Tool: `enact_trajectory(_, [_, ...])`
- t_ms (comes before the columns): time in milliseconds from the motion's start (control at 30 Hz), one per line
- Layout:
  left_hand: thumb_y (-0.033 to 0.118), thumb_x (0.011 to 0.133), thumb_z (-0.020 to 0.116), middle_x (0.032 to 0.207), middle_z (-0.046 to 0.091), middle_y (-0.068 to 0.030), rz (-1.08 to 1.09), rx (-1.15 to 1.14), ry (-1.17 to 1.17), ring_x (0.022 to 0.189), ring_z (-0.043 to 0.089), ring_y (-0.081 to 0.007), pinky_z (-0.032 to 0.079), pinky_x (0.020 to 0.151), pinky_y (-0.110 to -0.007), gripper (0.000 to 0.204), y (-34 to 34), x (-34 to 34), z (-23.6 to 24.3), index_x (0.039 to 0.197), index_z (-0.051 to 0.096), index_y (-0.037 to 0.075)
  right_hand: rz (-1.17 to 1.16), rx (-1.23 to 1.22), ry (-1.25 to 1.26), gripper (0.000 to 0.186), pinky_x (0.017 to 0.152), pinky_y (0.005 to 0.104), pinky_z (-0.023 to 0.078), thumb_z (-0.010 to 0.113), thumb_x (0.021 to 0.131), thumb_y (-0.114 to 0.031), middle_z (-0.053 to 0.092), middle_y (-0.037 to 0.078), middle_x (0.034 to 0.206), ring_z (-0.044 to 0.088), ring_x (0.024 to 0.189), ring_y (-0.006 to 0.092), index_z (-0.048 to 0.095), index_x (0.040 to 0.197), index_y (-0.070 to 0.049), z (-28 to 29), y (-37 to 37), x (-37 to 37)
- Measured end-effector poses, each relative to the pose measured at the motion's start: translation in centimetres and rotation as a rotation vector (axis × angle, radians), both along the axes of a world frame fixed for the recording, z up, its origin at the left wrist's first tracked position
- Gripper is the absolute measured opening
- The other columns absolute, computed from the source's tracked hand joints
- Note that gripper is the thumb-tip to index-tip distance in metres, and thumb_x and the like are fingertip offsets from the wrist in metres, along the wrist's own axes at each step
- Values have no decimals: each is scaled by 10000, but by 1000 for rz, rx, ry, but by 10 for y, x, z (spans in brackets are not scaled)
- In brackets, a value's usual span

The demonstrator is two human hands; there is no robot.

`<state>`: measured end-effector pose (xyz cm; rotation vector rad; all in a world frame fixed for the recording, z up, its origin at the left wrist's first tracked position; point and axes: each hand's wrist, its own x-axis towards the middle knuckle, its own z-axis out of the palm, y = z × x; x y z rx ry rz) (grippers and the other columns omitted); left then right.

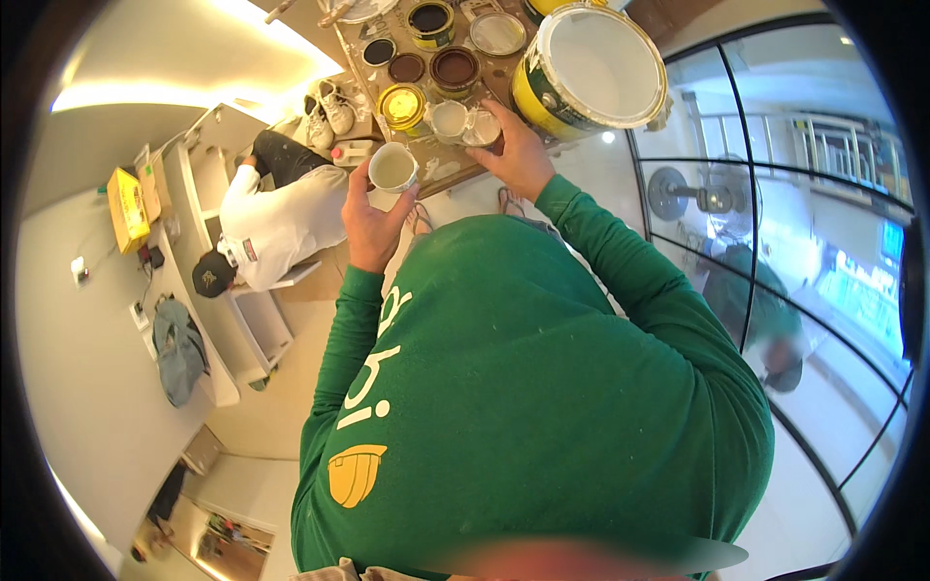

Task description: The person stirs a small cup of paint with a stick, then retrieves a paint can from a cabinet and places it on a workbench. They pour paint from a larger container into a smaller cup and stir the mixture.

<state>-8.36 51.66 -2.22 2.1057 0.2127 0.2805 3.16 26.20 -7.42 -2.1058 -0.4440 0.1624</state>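
My left hand (pixel 372 218) is closed around a white cup (pixel 408 184), which has a pale content or inside. My right hand (pixel 520 155) curls its fingers around a small paint-smeared container (pixel 481 129) at the near edge of the paint-covered table (pixel 441 174). Touching or very close to that container is another small whitish cup (pixel 449 121). Just beyond stands a yellow-topped can (pixel 402 105). To the right of my right hand, a large yellow and black bucket (pixel 542 105) holds white paint.
Open cans of dark paint (pixel 455 68) and round lids (pixel 497 34) cover the far table. At left, a person in a white shirt (pixel 281 218) bends by white drawers (pixel 262 324). White shoes (pixel 334 108) lie beside the table. A black-framed glass wall (pixel 751 184) borders the right.
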Motion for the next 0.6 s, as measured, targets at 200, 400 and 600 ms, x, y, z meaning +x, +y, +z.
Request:
enact_trajectory(200, [244, 852, 946, 1240, 764, -174, -169, -35, 17, 1117, 743, -319, 569, 997, -430, 652, 37, 15, -14, 1385, 648, 15, -116, -56, -27, 790, 897, 395, 586, 912, 893, -277, 747, 164, 1212, 722, 981, 267, 542, 1561, -78, 3, 6, -10])
enact_trajectory(400, [288, 853, 942, 1250, 761, -181, -211, 14, 65, 1149, 729, -343, 564, 994, -449, 670, 44, 17, -24, 1392, 653, 14, -194, 29, -69, 715, 924, 394, 587, 921, 889, -271, 745, 143, 1234, 728, 1042, 268, 598, 1500, -88, 7, 10, -24])
enact_trajectory(600, [295, 863, 933, 1275, 749, -186, -192, 22, 47, 1153, 722, -345, 560, 986, -448, 689, 22, 16, -24, 1416, 641, 7, -221, 13, -127, 695, 803, 343, 568, 922, 882, -251, 720, 103, 1174, 663, 876, 191, 618, 1485, -87, 37, -4, -31])
